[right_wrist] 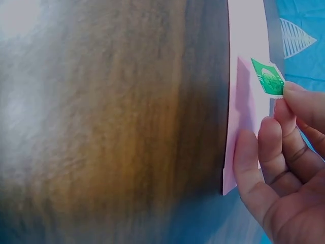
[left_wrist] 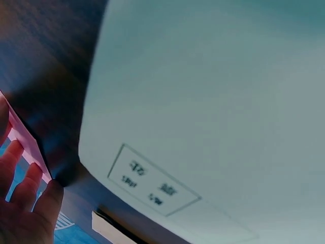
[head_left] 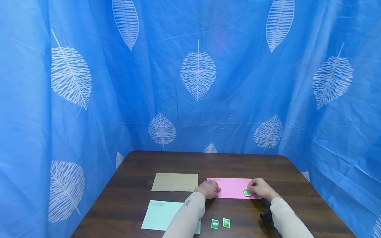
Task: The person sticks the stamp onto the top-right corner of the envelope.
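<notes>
A pink envelope (head_left: 232, 188) lies at the middle right of the table. My right hand (head_left: 262, 189) pinches a green stamp (right_wrist: 269, 79) with white perforated edges between thumb and index finger, close over the envelope's right end. In the right wrist view the other fingers (right_wrist: 247, 157) rest by the envelope's surface. My left hand (head_left: 209, 189) is at the envelope's left end, its fingertips touching it; in the left wrist view, fingers (left_wrist: 25, 193) reach along the pink edge. The back of the left hand hides part of that end in the head view.
A tan envelope (head_left: 175, 182) lies at the back left. A mint-green envelope (head_left: 163, 215) sits nearer, partly under the left sleeve (head_left: 187, 218). Two more green stamps (head_left: 215, 224) lie at the front. A black object (head_left: 266, 216) shows beside the right sleeve. Blue leaf-printed curtains (head_left: 196, 125) surround the table.
</notes>
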A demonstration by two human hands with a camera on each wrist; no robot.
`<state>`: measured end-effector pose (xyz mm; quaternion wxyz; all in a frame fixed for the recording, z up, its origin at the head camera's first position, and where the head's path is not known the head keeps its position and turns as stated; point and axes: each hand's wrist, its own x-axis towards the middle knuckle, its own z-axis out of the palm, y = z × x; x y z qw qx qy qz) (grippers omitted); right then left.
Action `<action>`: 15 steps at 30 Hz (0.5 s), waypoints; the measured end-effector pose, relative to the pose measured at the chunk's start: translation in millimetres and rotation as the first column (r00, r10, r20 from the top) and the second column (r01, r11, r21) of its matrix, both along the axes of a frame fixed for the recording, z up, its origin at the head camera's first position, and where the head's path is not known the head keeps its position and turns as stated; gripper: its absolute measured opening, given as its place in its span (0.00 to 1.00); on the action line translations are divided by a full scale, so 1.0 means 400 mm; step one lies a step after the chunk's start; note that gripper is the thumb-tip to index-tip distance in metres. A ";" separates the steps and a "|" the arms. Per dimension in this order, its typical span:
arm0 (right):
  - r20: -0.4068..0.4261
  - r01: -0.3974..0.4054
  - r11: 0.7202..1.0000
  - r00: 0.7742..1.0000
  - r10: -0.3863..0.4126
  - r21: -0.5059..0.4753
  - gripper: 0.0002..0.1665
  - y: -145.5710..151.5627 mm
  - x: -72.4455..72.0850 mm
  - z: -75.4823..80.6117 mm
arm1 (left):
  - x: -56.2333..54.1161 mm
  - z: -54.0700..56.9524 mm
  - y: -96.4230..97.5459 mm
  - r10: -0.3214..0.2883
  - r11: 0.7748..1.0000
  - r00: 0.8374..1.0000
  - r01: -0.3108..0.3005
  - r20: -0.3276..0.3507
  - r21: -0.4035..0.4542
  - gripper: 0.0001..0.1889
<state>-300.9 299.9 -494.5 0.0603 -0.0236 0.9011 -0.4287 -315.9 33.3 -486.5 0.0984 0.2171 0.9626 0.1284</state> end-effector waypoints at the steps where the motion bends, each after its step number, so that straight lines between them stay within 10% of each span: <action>1: -0.005 0.002 1.000 1.000 -0.002 0.002 0.05 -0.001 -0.003 0.001 | 0.000 0.001 0.001 0.001 1.000 1.000 -0.001 -0.002 0.000 0.15; 15: -0.023 0.074 0.995 0.997 -0.073 0.070 0.05 -0.015 -0.009 -0.002 | 0.008 -0.001 -0.003 0.007 1.000 1.000 -0.007 -0.013 0.014 0.13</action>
